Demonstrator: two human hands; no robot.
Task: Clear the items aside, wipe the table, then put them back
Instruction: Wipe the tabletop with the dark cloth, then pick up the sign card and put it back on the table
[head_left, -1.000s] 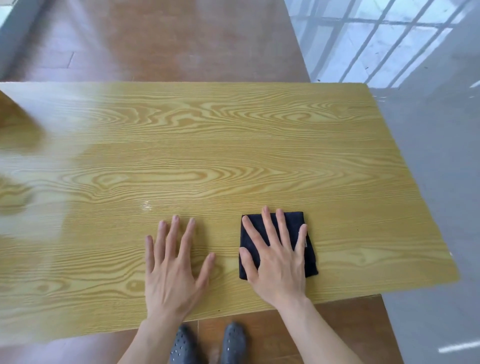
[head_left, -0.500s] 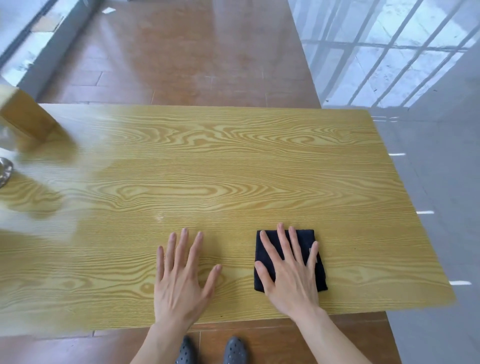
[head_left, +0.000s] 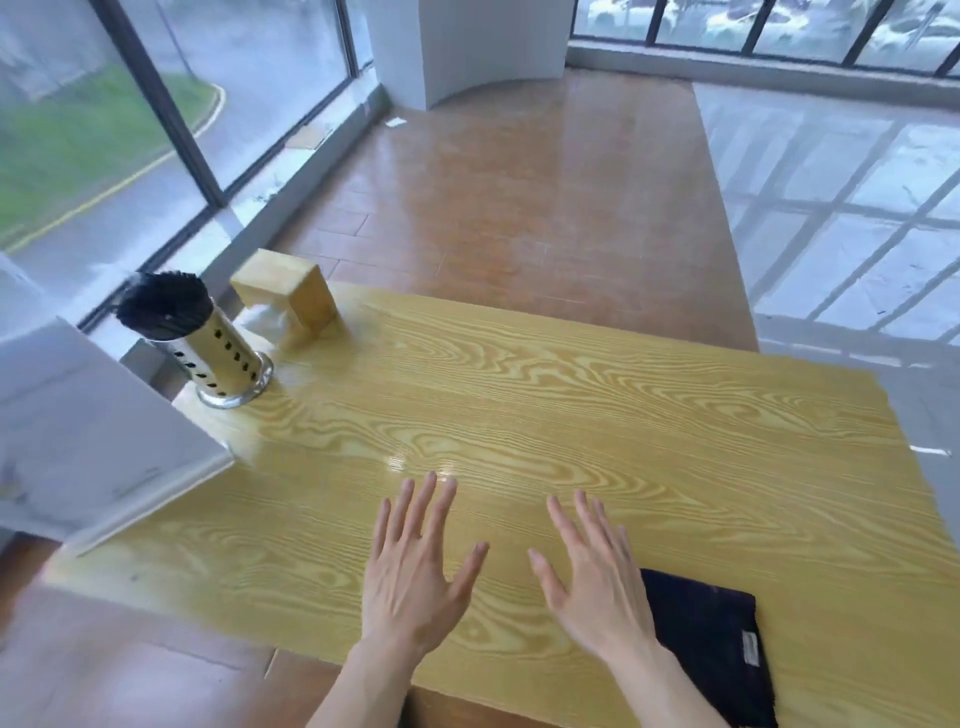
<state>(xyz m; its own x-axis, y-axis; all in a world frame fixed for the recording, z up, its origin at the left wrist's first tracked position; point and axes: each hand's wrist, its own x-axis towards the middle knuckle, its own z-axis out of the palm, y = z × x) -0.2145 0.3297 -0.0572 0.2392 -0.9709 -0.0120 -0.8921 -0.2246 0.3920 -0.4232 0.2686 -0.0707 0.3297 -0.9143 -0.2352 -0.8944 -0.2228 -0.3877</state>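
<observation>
A folded dark cloth (head_left: 711, 639) lies flat near the front right of the wooden table (head_left: 571, 405). My right hand (head_left: 592, 577) hovers open just left of the cloth, off it, fingers spread. My left hand (head_left: 415, 566) is open beside it, fingers spread over the bare wood. At the table's far left stand a perforated metal holder full of black chopsticks (head_left: 202, 338) and a wooden tissue box (head_left: 291, 296) with white tissue showing.
A white panel (head_left: 83, 441) overlaps the table's left edge. Glass walls with dark frames run along the left and back. A white pillar (head_left: 467, 47) stands beyond the table. Brown wood flooring and glossy grey tiles surround the table.
The view has swung up and left, bringing the holder and tissue box into sight. My right hand has come off the cloth and moved left. My left hand stays open.
</observation>
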